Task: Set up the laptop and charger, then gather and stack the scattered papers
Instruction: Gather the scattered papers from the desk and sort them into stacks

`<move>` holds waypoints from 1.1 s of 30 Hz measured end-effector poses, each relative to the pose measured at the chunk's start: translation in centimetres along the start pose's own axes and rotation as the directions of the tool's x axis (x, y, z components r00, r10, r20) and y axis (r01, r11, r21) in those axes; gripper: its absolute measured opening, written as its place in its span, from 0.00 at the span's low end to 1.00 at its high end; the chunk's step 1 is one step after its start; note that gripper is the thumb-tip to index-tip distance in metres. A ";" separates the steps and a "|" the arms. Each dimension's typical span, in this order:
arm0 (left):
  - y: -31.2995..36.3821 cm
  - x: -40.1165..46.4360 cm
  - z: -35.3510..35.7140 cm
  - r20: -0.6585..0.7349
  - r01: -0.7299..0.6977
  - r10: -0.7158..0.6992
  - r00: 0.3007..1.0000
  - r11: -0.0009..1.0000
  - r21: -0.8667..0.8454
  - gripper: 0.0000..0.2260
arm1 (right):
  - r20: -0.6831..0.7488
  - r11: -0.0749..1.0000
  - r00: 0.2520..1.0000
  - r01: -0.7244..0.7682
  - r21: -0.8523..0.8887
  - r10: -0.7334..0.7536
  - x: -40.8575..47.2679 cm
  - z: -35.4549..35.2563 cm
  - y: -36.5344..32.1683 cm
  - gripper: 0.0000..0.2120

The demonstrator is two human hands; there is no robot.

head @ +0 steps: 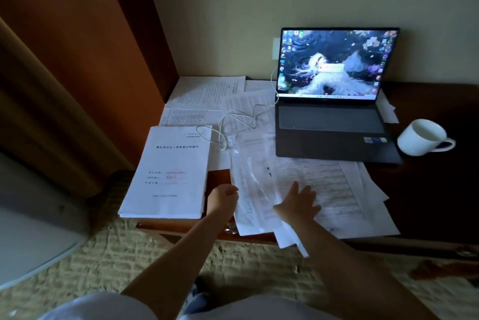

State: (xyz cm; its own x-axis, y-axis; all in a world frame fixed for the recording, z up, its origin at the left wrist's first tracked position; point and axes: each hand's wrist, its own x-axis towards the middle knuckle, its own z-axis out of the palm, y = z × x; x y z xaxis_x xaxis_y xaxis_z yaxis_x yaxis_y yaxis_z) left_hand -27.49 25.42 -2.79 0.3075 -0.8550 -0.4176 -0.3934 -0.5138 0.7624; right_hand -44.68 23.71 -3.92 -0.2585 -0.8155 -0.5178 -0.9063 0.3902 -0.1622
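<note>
Low centre of the frame, loose papers [298,184] overhang the worktop [217,177]; thin, floppy, slippery. Left hand [224,199] pinches their edge; right hand [298,207] presses flat, fingers spread. Best squared, lifted underneath.

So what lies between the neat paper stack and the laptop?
In the head view, loose sheets with the white charger cable looped over them lie between the paper stack and the laptop.

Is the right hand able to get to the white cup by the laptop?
Probably yes. The right hand lies flat on the loose papers, and the white cup stands farther right beside the laptop, with only papers and bare desk between.
</note>
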 end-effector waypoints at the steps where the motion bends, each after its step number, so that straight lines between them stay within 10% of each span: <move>1: 0.0 -0.2 1.1 0.025 0.035 -0.034 0.999 0.999 -0.035 0.08 | 0.030 0.999 0.999 0.016 -0.034 -0.015 0.1 0.1 0.5 0.44; 8: 2.1 -1.6 6.6 0.155 0.255 -0.214 0.965 0.909 -0.331 0.06 | -0.323 0.941 0.888 0.337 -0.031 -0.328 -0.1 -0.7 3.7 0.14; 17: 3.3 -2.7 7.6 0.249 0.409 -0.325 0.912 0.681 -0.607 0.17 | -0.395 0.774 0.721 0.632 0.040 -0.568 -1.0 -3.5 4.4 0.11; 23: 5.0 -1.7 7.8 0.275 0.429 -0.332 0.903 0.744 -0.512 0.13 | -0.043 0.763 0.927 0.332 0.554 -0.372 1.6 -3.2 4.7 0.21; 26: 5.7 -0.1 8.2 0.252 0.407 -0.328 0.910 0.817 -0.408 0.09 | 0.177 0.298 0.982 -0.149 0.943 -0.071 4.5 -3.9 4.7 0.16; 33: 7.2 4.5 9.6 0.182 0.295 -0.253 0.950 0.920 -0.258 0.13 | 0.408 -0.300 0.912 -0.377 0.876 0.046 9.8 -7.2 2.5 0.11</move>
State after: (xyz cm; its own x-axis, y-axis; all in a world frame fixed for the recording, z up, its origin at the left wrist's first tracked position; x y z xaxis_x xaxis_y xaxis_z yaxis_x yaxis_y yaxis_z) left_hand -37.25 17.21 -3.93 0.2342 -0.6950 -0.6798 -0.0481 -0.7067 0.7059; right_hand -51.88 13.59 -3.34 -0.1408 -0.5510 -0.8226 0.6623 0.5652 -0.4919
